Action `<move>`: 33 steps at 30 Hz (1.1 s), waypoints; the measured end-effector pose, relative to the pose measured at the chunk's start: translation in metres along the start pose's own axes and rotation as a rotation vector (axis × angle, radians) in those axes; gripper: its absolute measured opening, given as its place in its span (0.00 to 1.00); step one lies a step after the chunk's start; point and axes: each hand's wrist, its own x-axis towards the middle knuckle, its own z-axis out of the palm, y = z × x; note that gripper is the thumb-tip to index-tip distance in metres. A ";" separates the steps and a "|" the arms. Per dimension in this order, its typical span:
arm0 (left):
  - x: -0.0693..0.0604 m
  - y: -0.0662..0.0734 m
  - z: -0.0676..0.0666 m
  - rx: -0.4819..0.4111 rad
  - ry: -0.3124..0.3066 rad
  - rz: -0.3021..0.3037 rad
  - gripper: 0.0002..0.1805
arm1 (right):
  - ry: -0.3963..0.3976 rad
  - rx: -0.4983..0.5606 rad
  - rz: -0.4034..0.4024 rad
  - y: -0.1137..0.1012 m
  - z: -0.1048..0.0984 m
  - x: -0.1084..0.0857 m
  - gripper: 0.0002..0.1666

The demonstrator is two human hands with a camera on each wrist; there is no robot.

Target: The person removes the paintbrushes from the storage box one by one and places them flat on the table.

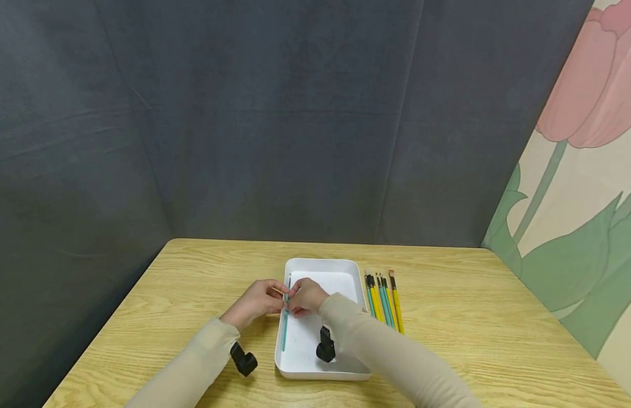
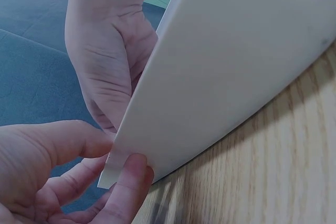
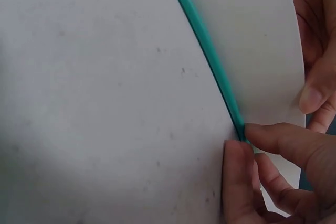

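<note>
A white tray (image 1: pixel 327 375) stands on the table, with a teal-handled paintbrush (image 1: pixel 285 331) lying lengthwise along the inside of its left wall. My right hand (image 1: pixel 306 296) reaches into the tray and pinches that paintbrush (image 3: pixel 207 51) between thumb and fingers; its far part is mostly covered by the fingers. At the left rim, my left hand (image 1: pixel 258 301) grips the tray wall (image 2: pixel 205 77), with fingertips (image 2: pixel 135 167) against the outer side. Both hands are close together on either side of that wall.
Right of the tray, several paintbrushes (image 1: pixel 395 297) with yellow and teal handles lie side by side, bristles pointing away. The wooden table (image 1: pixel 473 317) ends at a dark curtain (image 1: pixel 295 124). A wall with a painted tulip (image 1: pixel 575 85) stands at the right.
</note>
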 end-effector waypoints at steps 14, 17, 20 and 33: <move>0.003 -0.003 0.002 0.019 0.028 0.007 0.18 | 0.043 -0.143 -0.036 -0.005 0.005 0.001 0.18; 0.004 -0.003 0.003 0.008 0.028 0.009 0.19 | 0.045 -0.185 -0.054 -0.005 0.006 0.002 0.20; 0.004 -0.003 0.003 0.002 0.032 0.011 0.19 | 0.050 -0.219 -0.071 -0.006 0.007 0.000 0.21; 0.001 0.001 0.004 0.007 0.047 -0.005 0.19 | 0.014 -0.175 -0.057 -0.008 0.002 -0.004 0.20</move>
